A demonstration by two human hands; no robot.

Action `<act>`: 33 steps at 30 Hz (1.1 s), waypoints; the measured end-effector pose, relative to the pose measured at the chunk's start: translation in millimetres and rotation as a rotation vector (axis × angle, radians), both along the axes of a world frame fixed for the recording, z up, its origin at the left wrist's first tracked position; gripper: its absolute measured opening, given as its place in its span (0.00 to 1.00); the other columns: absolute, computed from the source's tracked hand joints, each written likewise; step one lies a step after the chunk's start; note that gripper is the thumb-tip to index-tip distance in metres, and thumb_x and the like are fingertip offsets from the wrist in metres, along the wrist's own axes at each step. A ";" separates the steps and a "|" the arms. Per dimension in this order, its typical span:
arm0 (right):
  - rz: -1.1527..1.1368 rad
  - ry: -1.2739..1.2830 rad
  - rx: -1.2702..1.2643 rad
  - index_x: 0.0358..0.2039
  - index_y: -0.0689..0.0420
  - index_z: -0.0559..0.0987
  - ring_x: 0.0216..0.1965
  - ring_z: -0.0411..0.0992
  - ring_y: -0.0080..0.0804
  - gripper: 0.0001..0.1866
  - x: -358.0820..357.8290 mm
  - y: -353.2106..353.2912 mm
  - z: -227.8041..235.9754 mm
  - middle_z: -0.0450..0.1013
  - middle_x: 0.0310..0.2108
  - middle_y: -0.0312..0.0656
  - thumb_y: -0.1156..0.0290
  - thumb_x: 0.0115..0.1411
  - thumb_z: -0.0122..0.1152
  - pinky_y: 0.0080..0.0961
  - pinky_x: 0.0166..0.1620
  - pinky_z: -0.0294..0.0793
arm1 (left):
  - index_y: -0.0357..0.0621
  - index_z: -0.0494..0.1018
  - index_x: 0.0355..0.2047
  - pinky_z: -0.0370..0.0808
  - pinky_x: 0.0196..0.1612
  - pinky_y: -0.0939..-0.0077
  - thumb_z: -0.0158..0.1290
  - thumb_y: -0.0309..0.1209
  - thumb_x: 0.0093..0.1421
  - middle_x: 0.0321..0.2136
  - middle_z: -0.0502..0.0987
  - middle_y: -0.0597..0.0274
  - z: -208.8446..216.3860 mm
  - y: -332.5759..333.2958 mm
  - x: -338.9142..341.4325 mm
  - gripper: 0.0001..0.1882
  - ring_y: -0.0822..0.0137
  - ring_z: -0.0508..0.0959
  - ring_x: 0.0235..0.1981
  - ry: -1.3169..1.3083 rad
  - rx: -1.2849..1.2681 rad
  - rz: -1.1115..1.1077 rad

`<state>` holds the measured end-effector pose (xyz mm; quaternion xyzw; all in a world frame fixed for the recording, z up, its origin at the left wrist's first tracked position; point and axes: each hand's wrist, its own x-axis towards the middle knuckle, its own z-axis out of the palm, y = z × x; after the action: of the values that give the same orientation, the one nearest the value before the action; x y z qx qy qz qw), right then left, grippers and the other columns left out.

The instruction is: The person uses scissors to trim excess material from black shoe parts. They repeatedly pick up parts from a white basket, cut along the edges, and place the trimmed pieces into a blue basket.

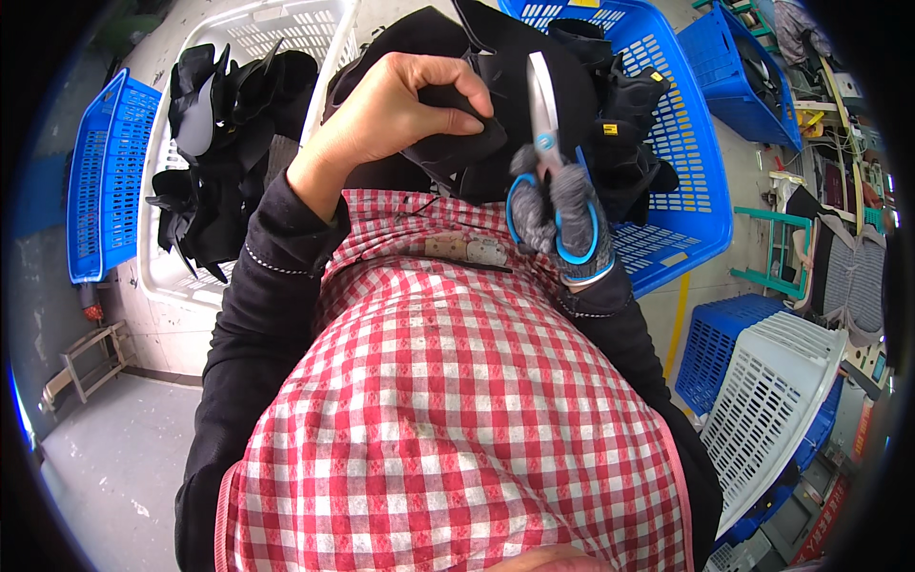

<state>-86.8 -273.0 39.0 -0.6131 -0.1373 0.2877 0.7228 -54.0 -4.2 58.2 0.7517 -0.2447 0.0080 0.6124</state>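
My bare left hand (410, 105) is curled in a pinch at the edge of a black fabric piece (462, 153) over my lap. Its thumb and forefinger tips sit close together, with black material between and below them. A grey glove covers my right hand (562, 214), which is shut on a pair of scissors (545, 119) with blue-rimmed handle loops. Their blades point up and away from me, just right of the fabric piece, and look closed. Behind both hands lies a large black mass (534, 57), whose kind I cannot make out.
At left, a white basket (152, 238) holds several black pieces (214, 124), beside a blue crate (119, 153). A blue basket (691, 143) at right carries more black pieces (620, 124). Stacked crates (762, 400) and a green metal frame (777, 253) stand farther right.
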 end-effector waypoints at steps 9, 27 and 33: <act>-0.073 -0.086 -0.076 0.53 0.57 0.74 0.22 0.67 0.14 0.36 -0.6 -5.2 3.2 0.73 0.28 0.31 0.35 0.65 0.59 0.12 0.25 0.66 | 0.39 0.82 0.48 0.78 0.50 0.83 0.63 0.21 0.60 0.37 0.84 0.66 3.3 18.6 -1.6 0.15 0.77 0.82 0.39 0.134 0.024 0.035; 0.005 0.150 -0.147 0.58 0.67 0.74 0.29 0.75 0.15 0.17 3.1 -17.3 -10.4 0.78 0.39 0.39 0.73 0.72 0.55 0.08 0.31 0.76 | 0.38 0.81 0.40 0.78 0.46 0.84 0.66 0.23 0.58 0.33 0.82 0.69 1.7 17.1 1.1 0.09 0.79 0.80 0.35 0.183 0.014 0.046; 0.028 0.013 -0.240 0.56 0.67 0.77 0.31 0.76 0.14 0.16 6.3 -21.2 -6.9 0.79 0.42 0.40 0.75 0.70 0.57 0.07 0.33 0.77 | 0.38 0.82 0.40 0.79 0.46 0.84 0.67 0.23 0.57 0.33 0.82 0.68 1.4 16.9 2.5 0.10 0.78 0.81 0.35 0.178 0.018 0.037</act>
<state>-80.5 -294.2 32.1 -0.6915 -0.1054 0.3160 0.6410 -51.5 12.7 59.6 0.7593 -0.1754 -0.0500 0.6247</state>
